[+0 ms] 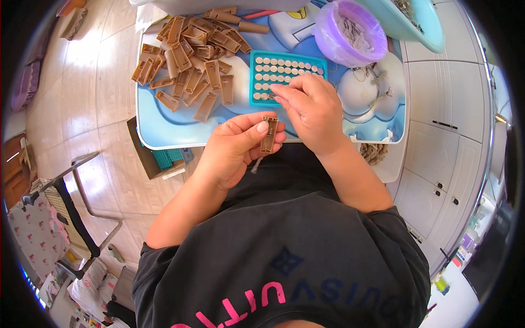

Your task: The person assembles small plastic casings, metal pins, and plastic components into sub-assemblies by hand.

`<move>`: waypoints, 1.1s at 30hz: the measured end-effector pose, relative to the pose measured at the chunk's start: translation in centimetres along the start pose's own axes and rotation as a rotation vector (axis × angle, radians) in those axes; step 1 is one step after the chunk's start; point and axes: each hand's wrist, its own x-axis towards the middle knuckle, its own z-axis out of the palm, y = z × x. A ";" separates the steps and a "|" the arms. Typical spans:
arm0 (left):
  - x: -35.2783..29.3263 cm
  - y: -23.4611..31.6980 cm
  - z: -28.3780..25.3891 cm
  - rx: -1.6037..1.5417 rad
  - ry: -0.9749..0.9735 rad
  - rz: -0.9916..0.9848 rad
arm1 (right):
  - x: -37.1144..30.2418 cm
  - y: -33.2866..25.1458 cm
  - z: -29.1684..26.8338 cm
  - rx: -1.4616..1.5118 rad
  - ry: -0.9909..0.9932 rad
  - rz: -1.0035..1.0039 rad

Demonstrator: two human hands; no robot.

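My left hand is closed round a small brown plastic casing, with the thumb on its upper side edge. The casing is upright with its hollow side showing, and thin strands hang below that hand. Over the near edge of a teal tray, my right hand has thumb and fingertips pinched together. Whatever lies between those fingertips is too small to make out. Rows of round silvery discs sit in the tray, partly hidden by my right hand.
Many more brown casings lie heaped left of the tray. A purple basin lined with clear plastic stands behind it to the right, beside a pale teal basin. Loose wires rest on the blue patterned table. An open box is below left.
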 end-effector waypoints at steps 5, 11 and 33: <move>-0.1 0.3 -0.9 -0.032 0.013 0.048 | 0.0 0.2 0.8 -0.057 -0.062 -0.085; 0.0 0.2 -0.7 -0.074 0.064 0.082 | -0.1 -0.7 0.5 0.083 -0.012 0.017; 0.0 0.1 -0.1 -0.117 0.122 0.113 | 0.4 -0.4 1.1 -0.033 -0.087 -0.016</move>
